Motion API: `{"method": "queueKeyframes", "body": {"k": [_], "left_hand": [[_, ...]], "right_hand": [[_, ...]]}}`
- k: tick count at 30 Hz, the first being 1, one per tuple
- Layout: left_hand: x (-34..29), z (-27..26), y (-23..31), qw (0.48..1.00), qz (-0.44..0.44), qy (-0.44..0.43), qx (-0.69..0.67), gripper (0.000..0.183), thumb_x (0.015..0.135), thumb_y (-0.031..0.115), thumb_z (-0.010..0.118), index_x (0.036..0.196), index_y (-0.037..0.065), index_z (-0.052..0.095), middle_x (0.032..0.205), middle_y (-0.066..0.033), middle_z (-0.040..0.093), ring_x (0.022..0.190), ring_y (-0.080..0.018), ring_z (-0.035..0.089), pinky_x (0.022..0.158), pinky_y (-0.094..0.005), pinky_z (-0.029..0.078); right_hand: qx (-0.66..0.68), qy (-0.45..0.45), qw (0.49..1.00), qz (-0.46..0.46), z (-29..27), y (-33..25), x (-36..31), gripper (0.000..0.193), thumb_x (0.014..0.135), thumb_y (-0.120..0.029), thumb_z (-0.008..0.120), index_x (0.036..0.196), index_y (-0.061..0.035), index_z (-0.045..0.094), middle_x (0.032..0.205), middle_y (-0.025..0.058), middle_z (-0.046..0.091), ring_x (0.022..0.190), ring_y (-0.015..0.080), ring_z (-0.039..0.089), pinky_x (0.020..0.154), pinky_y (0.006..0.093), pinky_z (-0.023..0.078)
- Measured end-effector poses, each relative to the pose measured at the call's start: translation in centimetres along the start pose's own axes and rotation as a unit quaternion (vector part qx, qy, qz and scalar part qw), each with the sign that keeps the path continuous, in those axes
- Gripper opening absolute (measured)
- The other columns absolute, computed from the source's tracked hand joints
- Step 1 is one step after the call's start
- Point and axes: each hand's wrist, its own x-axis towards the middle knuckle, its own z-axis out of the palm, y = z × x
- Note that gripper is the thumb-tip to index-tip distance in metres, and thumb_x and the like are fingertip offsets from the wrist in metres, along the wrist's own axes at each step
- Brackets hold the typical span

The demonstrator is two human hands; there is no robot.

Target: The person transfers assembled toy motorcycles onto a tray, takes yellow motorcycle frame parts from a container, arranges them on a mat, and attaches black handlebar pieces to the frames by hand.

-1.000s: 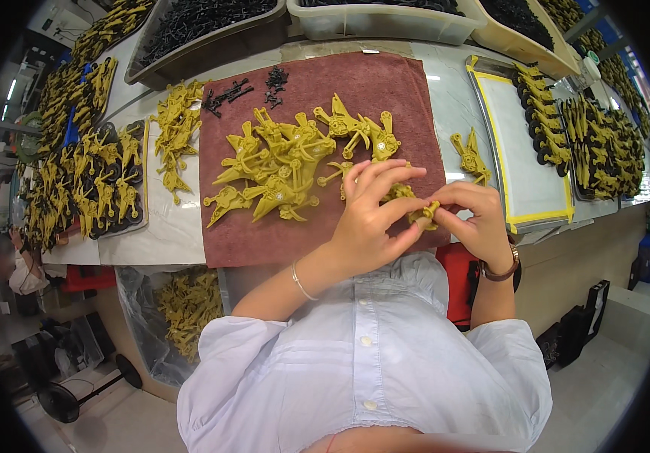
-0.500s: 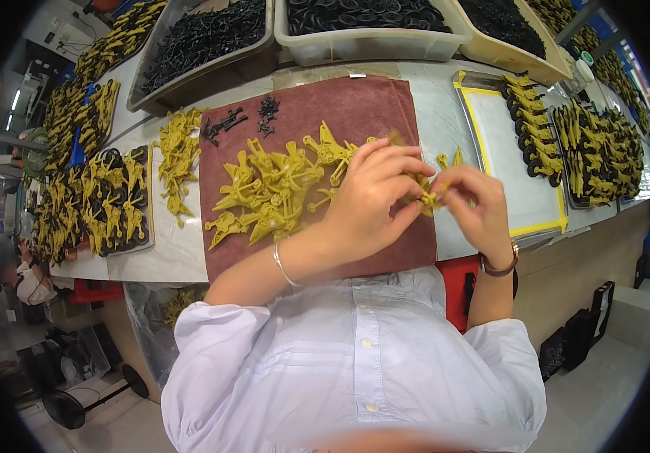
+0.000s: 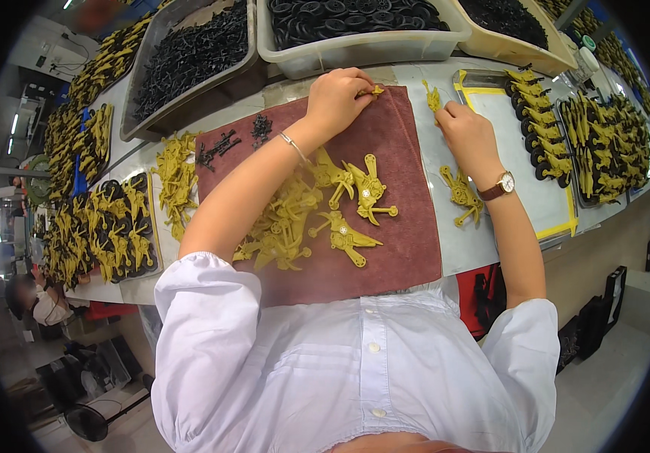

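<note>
My left hand [image 3: 340,98] is over the far edge of the maroon cloth [image 3: 408,249], its fingers pinched on a small yellow plastic piece [image 3: 377,90]. To its right, my right hand [image 3: 467,136] has its fingertips closed at the lower end of a slim yellow plastic part [image 3: 432,96]. Another yellow part [image 3: 459,196] lies on the white table below that hand, left of my wrist. Several yellow toy-vehicle parts [image 3: 368,189] are spread on the cloth, and my left forearm covers some of the pile. Small black plastic pieces [image 3: 219,147] sit at the cloth's far left.
Bins along the back hold black pieces [image 3: 197,60] and black wheels [image 3: 355,16]. At right, a yellow-taped tray [image 3: 521,204] has a row of yellow parts with black wheels [image 3: 538,128]. More filled trays [image 3: 106,226] stand left, beside a yellow heap [image 3: 178,177].
My hands were together over the cloth's right side with a yellow piece between them. Now they are apart and farther from my body, the left by the far cloth edge.
</note>
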Motion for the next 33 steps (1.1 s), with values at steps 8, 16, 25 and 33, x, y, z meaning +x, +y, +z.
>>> {"method": "queueKeyframes", "body": {"k": [8, 16, 25, 33], "left_hand": [[-1.4, -0.4, -1.5, 0.990, 0.035, -0.085, -0.104, 0.030, 0.076, 0.016, 0.075, 0.104, 0.007, 0.072, 0.113, -0.0101, 0.065, 0.107, -0.0302, 0.061, 0.089, -0.0394, 0.051], [-3.6, -7.7, 2.5, 0.929, -0.030, -0.305, -0.208, 0.040, 0.077, 0.021, 0.077, 0.111, 0.002, 0.067, 0.098, -0.0121, 0.070, 0.090, -0.0231, 0.068, 0.084, -0.0346, 0.053], [-8.9, -8.3, 5.4, 0.946, 0.018, -0.308, -0.096, 0.025, 0.072, 0.012, 0.073, 0.096, 0.008, 0.067, 0.100, -0.0081, 0.067, 0.098, -0.0275, 0.063, 0.088, -0.0419, 0.046], [-10.9, -9.2, 5.5, 0.950, 0.081, -0.260, -0.153, 0.029, 0.069, 0.000, 0.062, 0.097, 0.005, 0.066, 0.089, -0.0130, 0.065, 0.086, -0.0327, 0.063, 0.084, -0.0423, 0.048]], "right_hand": [[0.047, -0.007, 0.999, 0.009, 1.7, 0.4, -1.1, 0.004, 0.076, -0.006, 0.067, 0.080, -0.0052, 0.066, 0.084, 0.0065, 0.061, 0.082, 0.0241, 0.062, 0.070, 0.0361, 0.052], [0.347, -0.075, 0.935, -0.009, -2.7, -4.4, -2.2, 0.027, 0.081, -0.001, 0.065, 0.107, -0.0074, 0.067, 0.110, 0.0121, 0.063, 0.101, 0.0301, 0.062, 0.087, 0.0367, 0.051], [0.253, -0.095, 0.942, -0.199, -2.7, -9.7, -3.6, 0.036, 0.082, -0.004, 0.061, 0.113, -0.0210, 0.069, 0.123, 0.0140, 0.057, 0.105, 0.0294, 0.061, 0.084, 0.0361, 0.052], [0.202, -0.069, 0.947, -0.242, -2.0, -10.3, -4.1, 0.033, 0.078, -0.006, 0.060, 0.107, -0.0178, 0.070, 0.113, 0.0086, 0.062, 0.089, 0.0236, 0.063, 0.074, 0.0366, 0.051]]}}
